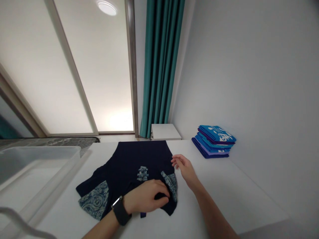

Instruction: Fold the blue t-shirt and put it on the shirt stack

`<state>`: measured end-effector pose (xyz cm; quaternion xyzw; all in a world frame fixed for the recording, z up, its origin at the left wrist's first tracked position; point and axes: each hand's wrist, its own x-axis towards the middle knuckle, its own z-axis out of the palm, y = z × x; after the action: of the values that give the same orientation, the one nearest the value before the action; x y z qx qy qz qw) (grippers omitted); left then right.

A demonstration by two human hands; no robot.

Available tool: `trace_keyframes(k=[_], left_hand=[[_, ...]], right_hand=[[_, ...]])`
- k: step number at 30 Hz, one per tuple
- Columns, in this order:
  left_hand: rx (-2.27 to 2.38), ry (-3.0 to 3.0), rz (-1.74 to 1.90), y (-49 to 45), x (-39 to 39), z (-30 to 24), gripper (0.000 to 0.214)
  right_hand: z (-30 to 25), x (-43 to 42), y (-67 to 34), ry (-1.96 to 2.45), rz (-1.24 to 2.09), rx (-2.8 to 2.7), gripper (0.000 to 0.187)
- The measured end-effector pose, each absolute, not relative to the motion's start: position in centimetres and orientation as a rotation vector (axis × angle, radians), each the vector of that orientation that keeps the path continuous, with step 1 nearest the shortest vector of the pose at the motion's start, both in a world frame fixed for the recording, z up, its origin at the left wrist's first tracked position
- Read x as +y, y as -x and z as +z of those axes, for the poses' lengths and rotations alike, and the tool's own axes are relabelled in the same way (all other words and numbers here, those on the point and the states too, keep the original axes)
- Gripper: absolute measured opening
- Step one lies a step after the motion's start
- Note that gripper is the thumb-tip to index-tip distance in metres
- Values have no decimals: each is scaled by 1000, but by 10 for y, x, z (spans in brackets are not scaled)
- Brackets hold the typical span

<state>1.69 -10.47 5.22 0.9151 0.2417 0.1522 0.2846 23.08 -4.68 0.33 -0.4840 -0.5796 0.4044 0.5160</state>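
A dark navy shirt [139, 156] lies spread on the white table, its hem towards the far edge. Blue swirl-patterned cloth trims its left sleeve [96, 200] and right sleeve [171, 182], and a small patterned piece sits at the middle. My left hand [151, 196], with a black watch on the wrist, lies over the near part of the shirt, fingers and thumb curled round dark fabric by the right sleeve. The fingertips are partly hidden. At the shirt's right side edge is my right hand [184, 167], fingers loosely bent and apart, with nothing visible in them.
Folded blue and purple cloths [214, 141] are stacked on the table [209, 192] at the right, by the wall. A translucent plastic bin [52, 176] stands at the left. Beyond the table are a white cabinet [165, 131] and a green curtain [160, 66].
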Motion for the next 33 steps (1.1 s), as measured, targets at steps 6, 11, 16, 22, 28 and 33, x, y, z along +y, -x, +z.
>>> trace_keyframes(k=[6, 11, 16, 22, 28, 33], left_hand=[[1266, -2317, 640, -9, -85, 41, 25], [1518, -2256, 573, -5, -66, 40, 29], [1691, -2385, 444, -19, -54, 47, 35], [1720, -2498, 449, -32, -53, 23, 34], [1698, -2405, 558, -29, -57, 7, 13], [1650, -2323, 657, -28, -55, 7, 15]], right_hand=[[-20, -25, -262, 1393, 541, -1507, 27], [-34, -22, -252, 1403, 264, -1798, 27], [-33, -26, -239, 1519, 139, -1922, 31], [-29, -30, -232, 1750, 88, -1992, 41], [-26, -24, -234, 1766, 245, -1936, 35], [-18, -8, -233, 1834, 319, -1929, 21]])
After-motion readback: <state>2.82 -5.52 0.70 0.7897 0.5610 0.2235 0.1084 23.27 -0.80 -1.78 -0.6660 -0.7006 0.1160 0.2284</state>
